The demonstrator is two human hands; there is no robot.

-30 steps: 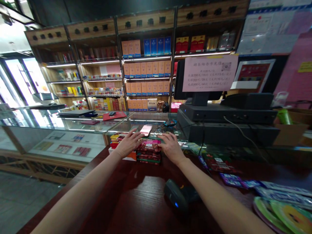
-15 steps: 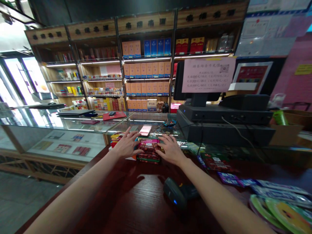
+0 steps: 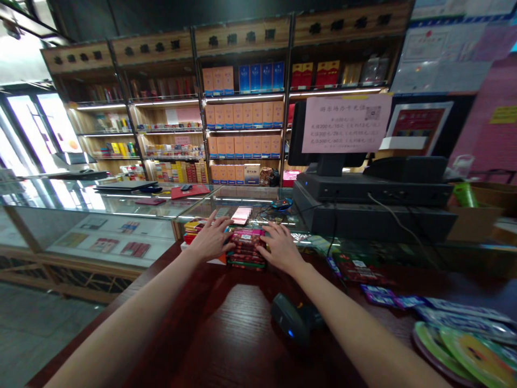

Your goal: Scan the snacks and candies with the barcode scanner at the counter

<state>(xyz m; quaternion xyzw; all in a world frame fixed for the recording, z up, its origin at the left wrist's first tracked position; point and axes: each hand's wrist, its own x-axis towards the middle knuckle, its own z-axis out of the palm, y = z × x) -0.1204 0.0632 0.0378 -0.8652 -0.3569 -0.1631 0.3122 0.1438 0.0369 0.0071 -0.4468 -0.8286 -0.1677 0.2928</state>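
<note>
A stack of dark red snack packets (image 3: 245, 249) lies on the brown counter (image 3: 226, 323), its shiny wrappers piled one on another. My left hand (image 3: 212, 238) is at the stack's left side, fingers spread and thumb against the packets. On the other side, my right hand (image 3: 280, 245) has its fingers stretched along the stack's right edge, thumb touching the front corner. Neither hand is wrapped round a packet. Left of the stack, partly behind my left hand, sit yellow and red packs (image 3: 194, 229). A pink-and-white paper or card (image 3: 241, 215) lies just beyond the stack.
A black barcode scanner (image 3: 291, 319) lies near my right forearm. Further right are another dark red packet (image 3: 359, 268), purple packets (image 3: 379, 295) and round green-edged packages (image 3: 464, 350). The register base (image 3: 371, 215) and monitor stand behind, beside a glass display counter (image 3: 100, 237).
Both thumbs have shifted slightly against the sides of the stack. The hands otherwise stay in place, and the stack looks almost unmoved.
</note>
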